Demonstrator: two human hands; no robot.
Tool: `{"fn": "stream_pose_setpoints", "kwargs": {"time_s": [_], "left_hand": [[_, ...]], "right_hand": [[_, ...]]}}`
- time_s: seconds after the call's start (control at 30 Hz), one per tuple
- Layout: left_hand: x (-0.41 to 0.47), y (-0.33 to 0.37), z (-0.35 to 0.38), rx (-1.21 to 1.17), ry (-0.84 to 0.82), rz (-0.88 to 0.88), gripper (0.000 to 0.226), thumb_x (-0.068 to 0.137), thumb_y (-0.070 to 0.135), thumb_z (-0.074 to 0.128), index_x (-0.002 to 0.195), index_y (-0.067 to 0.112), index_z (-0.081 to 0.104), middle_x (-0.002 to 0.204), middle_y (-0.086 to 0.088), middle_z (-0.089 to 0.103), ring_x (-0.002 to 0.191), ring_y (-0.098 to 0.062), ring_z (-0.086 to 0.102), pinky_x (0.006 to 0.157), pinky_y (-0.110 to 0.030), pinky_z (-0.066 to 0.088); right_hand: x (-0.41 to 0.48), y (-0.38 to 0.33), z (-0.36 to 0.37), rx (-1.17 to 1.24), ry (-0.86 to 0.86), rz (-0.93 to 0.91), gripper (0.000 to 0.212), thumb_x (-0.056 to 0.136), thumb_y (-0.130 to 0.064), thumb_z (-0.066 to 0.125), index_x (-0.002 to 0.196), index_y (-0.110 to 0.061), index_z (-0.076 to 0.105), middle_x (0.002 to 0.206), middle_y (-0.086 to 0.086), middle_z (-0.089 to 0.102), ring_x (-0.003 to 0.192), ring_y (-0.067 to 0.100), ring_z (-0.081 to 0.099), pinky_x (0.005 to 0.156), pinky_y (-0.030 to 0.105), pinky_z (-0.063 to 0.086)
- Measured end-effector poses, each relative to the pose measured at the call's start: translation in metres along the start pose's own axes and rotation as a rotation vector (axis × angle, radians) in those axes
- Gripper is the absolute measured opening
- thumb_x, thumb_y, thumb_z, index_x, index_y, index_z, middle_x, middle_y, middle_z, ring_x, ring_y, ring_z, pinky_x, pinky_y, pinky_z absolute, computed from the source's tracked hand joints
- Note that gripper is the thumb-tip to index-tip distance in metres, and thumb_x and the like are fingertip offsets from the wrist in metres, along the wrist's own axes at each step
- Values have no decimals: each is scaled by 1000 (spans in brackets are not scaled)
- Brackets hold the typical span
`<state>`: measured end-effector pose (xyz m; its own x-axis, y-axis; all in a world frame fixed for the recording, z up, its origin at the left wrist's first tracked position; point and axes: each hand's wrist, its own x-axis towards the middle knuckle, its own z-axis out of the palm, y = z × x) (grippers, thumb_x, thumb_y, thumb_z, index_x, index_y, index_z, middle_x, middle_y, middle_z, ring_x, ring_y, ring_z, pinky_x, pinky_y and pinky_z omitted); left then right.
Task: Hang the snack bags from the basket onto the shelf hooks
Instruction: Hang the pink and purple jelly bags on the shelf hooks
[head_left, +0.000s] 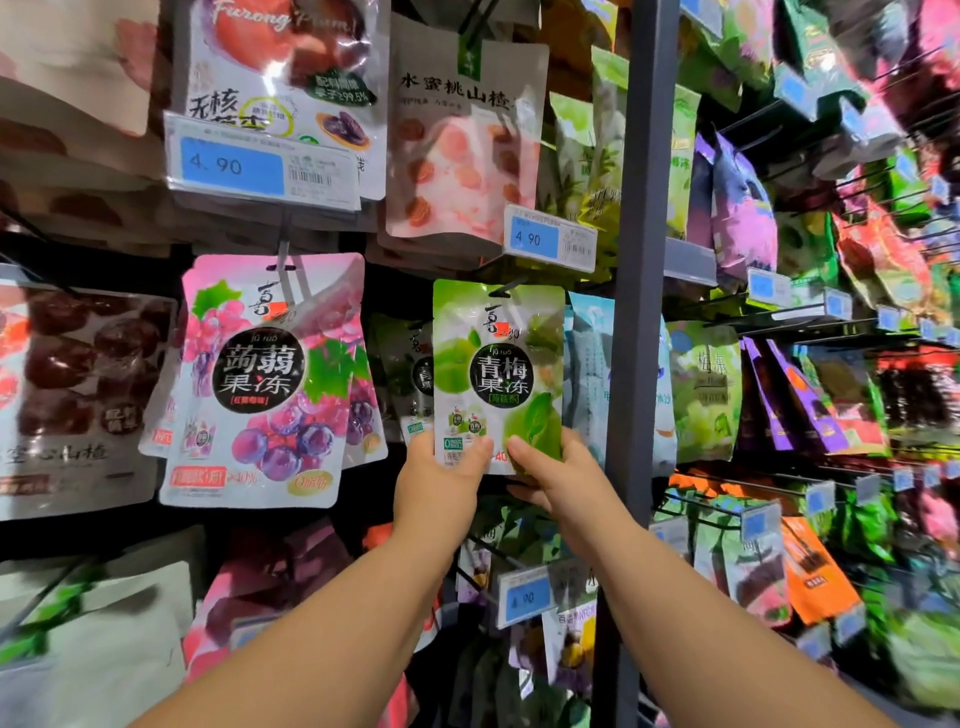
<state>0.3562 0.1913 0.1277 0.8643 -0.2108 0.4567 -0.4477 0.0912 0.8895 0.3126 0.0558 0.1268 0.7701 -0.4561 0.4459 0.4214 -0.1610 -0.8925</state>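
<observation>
A green plum-jelly snack bag is held upright in front of the shelf, its punched hole at the tip of a black hook. My left hand pinches its lower left corner, thumb on the front. At the lower right corner my right hand pinches the bag the same way. More green bags hang just behind it on the left. The basket is out of view.
Pink grape-jelly bags hang to the left. Above hang a peach-hawthorn bag and blue 4.90 price tags. A grey upright post stands just right of the bag. Packed hooks of snacks fill the right bay.
</observation>
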Motion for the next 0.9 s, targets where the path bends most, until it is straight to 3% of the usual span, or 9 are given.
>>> {"fn": "stream_pose_setpoints", "kwargs": {"time_s": [0.1,0.23,0.3,0.37,0.43,0.6,0.67,0.77,0.9], "left_hand": [[-5,-6,1,-22,2,-22,31,86,42,70,105,22,56,97,1,70,91,-21,67,89,-46,54],[-8,-20,4,-98,-6,-82,57,73,56,73,110,14,63,91,-3,75,81,-20,70,84,-46,58],[-12,-22,5,-163,-20,-133,45,86,38,71,117,6,62,94,-7,72,69,-13,66,71,-33,58],[-17,-28,8,-186,-35,-170,48,91,29,68,128,1,55,99,-9,69,65,-10,62,60,-25,52],[-26,-30,12,-189,-34,-164,50,92,28,67,131,3,50,100,-8,68,66,-11,60,58,-23,49],[-65,-20,26,-91,-63,1,27,91,29,68,107,17,51,83,-1,63,64,-15,58,57,-24,48],[-83,-20,38,-38,-128,94,21,89,29,70,95,25,49,79,-1,63,67,-16,58,64,-29,48],[-118,-26,63,-6,-281,167,23,88,28,70,86,30,47,71,6,58,59,-4,53,59,-23,41],[-158,-60,103,66,-578,101,22,87,27,71,84,28,49,67,9,51,53,0,45,57,-16,40]], "right_hand": [[-8,1,-2,-93,9,35,36,90,-28,71,121,-17,57,117,7,68,102,20,70,87,39,59],[-24,1,-5,-202,37,43,16,92,-25,69,99,-12,63,93,10,67,86,20,67,87,45,59],[-36,1,-9,-241,49,51,28,91,-23,70,115,-9,62,92,10,69,83,22,69,84,41,60],[-49,2,-16,-256,77,68,46,90,-19,70,132,-9,55,91,8,70,85,23,71,85,45,60],[-63,0,-23,-267,84,69,34,90,-15,69,122,-9,60,87,7,69,82,21,70,84,44,60],[-93,8,-53,-234,104,56,3,92,-4,66,91,-5,64,73,8,61,60,11,62,65,30,56],[-104,11,-67,-273,126,44,6,92,-3,65,86,-5,64,70,7,60,59,12,59,61,29,54],[-125,22,-97,-351,156,43,9,91,-7,67,82,-8,66,68,6,61,60,12,59,59,25,53],[-162,49,-153,-527,236,145,8,89,-14,70,82,-14,68,61,-4,66,58,8,63,59,23,53]]}}
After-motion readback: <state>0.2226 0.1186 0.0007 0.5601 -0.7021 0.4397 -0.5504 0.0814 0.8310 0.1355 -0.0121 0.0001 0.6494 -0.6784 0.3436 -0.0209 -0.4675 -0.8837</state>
